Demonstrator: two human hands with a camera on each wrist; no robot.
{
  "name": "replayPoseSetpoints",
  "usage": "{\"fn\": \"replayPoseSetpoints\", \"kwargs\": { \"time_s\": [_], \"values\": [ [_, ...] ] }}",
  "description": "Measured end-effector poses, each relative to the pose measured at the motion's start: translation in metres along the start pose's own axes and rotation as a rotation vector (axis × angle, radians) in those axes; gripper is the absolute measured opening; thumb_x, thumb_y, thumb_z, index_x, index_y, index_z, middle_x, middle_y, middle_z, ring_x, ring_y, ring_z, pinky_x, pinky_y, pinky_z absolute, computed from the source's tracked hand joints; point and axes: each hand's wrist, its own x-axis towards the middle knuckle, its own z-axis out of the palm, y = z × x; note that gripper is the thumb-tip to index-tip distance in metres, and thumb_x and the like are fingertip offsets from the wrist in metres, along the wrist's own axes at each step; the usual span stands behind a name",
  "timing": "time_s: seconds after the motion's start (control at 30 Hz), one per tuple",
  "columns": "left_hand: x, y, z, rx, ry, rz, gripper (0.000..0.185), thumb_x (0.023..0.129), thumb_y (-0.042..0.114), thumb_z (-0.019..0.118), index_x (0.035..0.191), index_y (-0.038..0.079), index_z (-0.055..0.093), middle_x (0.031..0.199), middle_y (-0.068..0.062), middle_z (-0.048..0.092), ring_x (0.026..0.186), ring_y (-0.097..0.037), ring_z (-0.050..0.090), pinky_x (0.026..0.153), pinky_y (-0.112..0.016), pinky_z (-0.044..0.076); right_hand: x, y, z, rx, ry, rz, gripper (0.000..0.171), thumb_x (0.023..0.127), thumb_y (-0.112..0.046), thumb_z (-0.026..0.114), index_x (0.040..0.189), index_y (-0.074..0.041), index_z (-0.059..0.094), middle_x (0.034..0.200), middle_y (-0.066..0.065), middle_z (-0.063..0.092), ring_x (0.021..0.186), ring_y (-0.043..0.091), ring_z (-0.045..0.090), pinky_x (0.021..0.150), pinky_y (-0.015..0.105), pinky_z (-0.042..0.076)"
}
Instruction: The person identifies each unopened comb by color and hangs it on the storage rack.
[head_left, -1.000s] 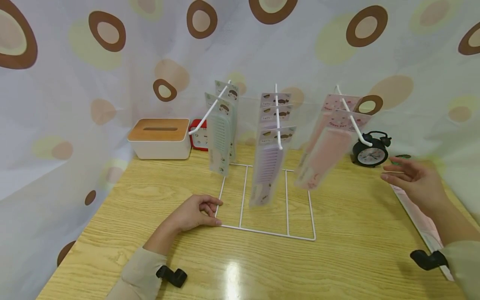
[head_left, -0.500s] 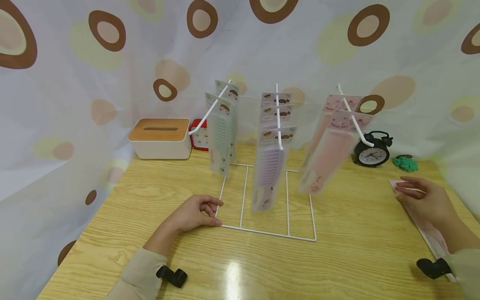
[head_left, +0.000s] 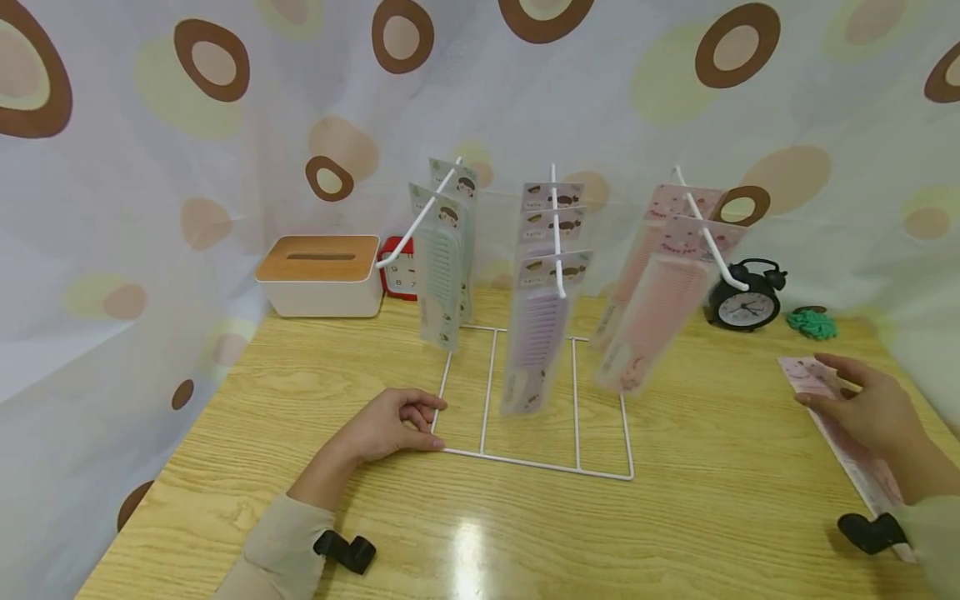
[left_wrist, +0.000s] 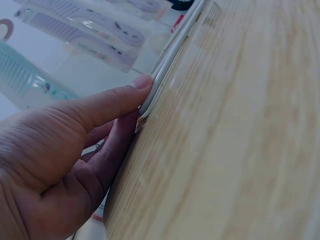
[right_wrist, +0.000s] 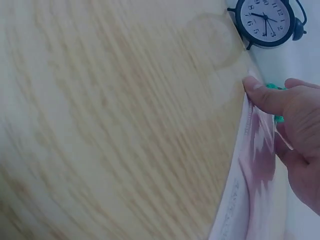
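Wood table w/ white wire rack: left hand pinches its base corner, right hand grips pink comb pack at table's right edge — lift pack flat, keep rack pinned.

The counter is pale yellow wood with darker brown grain lines. On it stands a thin white wire rack hung with clear packets: mint-green combs on the left hook, lilac combs in the middle, pink combs on the right, each topped by a card printed with a small dark-haired cartoon figure. At the counter's right edge lies a flat pink-and-white patterned packet. Along the far edge sit a white tissue box with a tan wooden lid, a red square clock with a white face, a black round alarm clock, white-faced, and a green bundle. The curtain behind is whitish with brown rings, beige and pale yellow-green blobs. Both sleeves are beige.
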Motion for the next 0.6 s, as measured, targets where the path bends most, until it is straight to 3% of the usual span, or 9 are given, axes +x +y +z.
{"fn": "replayPoseSetpoints", "kwargs": {
  "time_s": [0.1,0.2,0.33,0.53,0.6],
  "values": [
    [-0.001,0.001,0.0,0.0,0.003,-0.002,0.054,0.078,0.015,0.087,0.125,0.0,0.064,0.094,-0.008,0.065,0.083,-0.015,0.062,0.083,-0.026,0.048,0.003,0.0,-0.002,0.001,-0.012,0.042,0.082,0.093,-0.043,0.07,0.148,0.008,0.036,0.143,0.047,0.032,0.119,0.067,0.042,0.087,0.069,0.043],
    [-0.001,0.003,0.0,0.005,0.006,-0.006,0.054,0.078,0.015,0.087,0.125,0.0,0.064,0.094,-0.007,0.065,0.083,-0.015,0.063,0.084,-0.028,0.048,0.006,-0.002,-0.002,0.012,-0.048,0.053,0.085,0.089,-0.046,0.074,0.145,0.009,0.041,0.14,0.046,0.037,0.12,0.064,0.045,0.078,0.042,0.055],
    [-0.001,0.004,0.0,0.006,0.011,-0.011,0.054,0.077,0.015,0.087,0.125,0.001,0.065,0.094,-0.007,0.065,0.083,-0.015,0.063,0.085,-0.03,0.048,0.01,-0.009,-0.003,0.032,-0.124,0.009,0.082,0.086,-0.045,0.077,0.141,0.007,0.047,0.136,0.045,0.044,0.118,0.059,0.049,0.064,0.016,0.043],
    [0.0,0.002,0.0,0.0,0.007,-0.009,0.055,0.077,0.016,0.087,0.125,0.001,0.065,0.095,-0.007,0.065,0.083,-0.015,0.063,0.084,-0.029,0.049,0.008,-0.023,-0.006,0.12,-0.194,0.017,0.071,0.09,-0.048,0.072,0.143,-0.007,0.05,0.145,0.039,0.039,0.124,0.054,0.044,0.065,0.008,0.038],
    [0.0,0.002,0.0,0.001,0.007,-0.008,0.055,0.077,0.016,0.087,0.125,0.001,0.065,0.094,-0.006,0.065,0.083,-0.015,0.063,0.085,-0.029,0.048,0.006,-0.029,-0.006,0.153,-0.189,0.024,0.069,0.09,-0.049,0.07,0.145,-0.013,0.05,0.153,0.025,0.04,0.13,0.055,0.038,0.067,0.006,0.036]
  ]
}}
